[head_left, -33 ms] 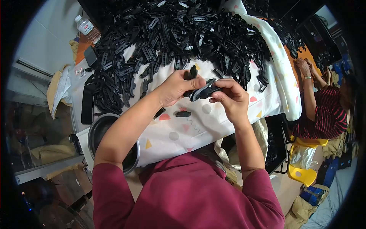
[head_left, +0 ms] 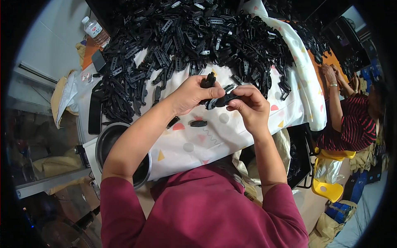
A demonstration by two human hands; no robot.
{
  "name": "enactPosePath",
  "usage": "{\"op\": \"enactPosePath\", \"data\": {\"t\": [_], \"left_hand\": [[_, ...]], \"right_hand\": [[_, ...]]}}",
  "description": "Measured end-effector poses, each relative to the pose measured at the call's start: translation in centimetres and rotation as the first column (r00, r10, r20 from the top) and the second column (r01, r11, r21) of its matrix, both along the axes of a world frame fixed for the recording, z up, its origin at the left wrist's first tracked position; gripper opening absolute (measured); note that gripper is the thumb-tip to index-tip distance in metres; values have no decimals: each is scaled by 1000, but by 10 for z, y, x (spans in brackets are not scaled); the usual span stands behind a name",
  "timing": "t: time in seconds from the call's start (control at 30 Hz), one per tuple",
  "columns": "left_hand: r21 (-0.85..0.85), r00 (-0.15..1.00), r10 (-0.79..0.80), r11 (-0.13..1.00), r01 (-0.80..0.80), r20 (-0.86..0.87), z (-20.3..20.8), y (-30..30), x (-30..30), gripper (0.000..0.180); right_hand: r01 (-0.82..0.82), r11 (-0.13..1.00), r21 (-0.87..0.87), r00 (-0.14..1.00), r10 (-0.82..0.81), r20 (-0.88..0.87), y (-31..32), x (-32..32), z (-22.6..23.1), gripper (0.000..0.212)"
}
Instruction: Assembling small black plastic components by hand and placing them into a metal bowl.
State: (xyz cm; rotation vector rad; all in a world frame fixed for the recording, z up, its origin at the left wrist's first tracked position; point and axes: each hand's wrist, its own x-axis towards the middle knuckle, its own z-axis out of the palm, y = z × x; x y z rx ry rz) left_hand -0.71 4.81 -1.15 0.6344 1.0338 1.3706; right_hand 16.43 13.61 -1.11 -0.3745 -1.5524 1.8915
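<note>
In front of me, above the cloth-covered table, my left hand (head_left: 196,94) is closed around dark parts. One narrow black part (head_left: 209,79) sticks up between its thumb and fingers. My right hand (head_left: 251,103) pinches the right end of a small, elongated black part (head_left: 221,100) between thumb and fingertips. The left thumb presses near that part's other end, so both hands touch it. Fingers hide much of its shape. A loose black oblong part (head_left: 199,123) lies on the cloth below the hands, and another dark piece (head_left: 173,122) shows beside my left wrist.
A large heap of black elongated parts (head_left: 182,41) covers the table's far side. A metal bowl (head_left: 99,144) sits under my left forearm. A bottle (head_left: 95,31) stands at the back left. On the right, a person in a striped shirt (head_left: 355,124) works near a yellow chair (head_left: 326,190).
The elongated black part between my hands has turned slightly, and the narrow part in my left hand has shifted a little. Both arms stay nearly where they were.
</note>
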Motion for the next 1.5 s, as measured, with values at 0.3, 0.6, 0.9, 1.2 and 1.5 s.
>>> {"op": "enactPosePath", "data": {"t": [0.3, 0.6, 0.9, 1.2, 1.5], "left_hand": [[-39, 640, -111, 991, 124, -761, 44, -19, 6, 29], [143, 213, 98, 968, 207, -972, 16, -46, 16, 41], [-46, 516, 93, 967, -250, -852, -44, -6, -31, 36], [-247, 97, -233, 792, -558, -968, -46, 66, -57, 33], [-238, 869, 205, 910, -338, -451, -17, -2, -46, 29]], "right_hand": [[212, 720, 660, 974, -214, -79, -20, 4, 2, 20], [227, 767, 600, 916, -377, 135, -41, -1, 0, 37], [-82, 588, 804, 774, -470, 423, 39, -30, -39, 37], [-299, 310, 903, 422, -805, 416, 69, -52, -68, 11], [8, 972, -233, 972, 46, 229, 32, -20, -25, 29]]}}
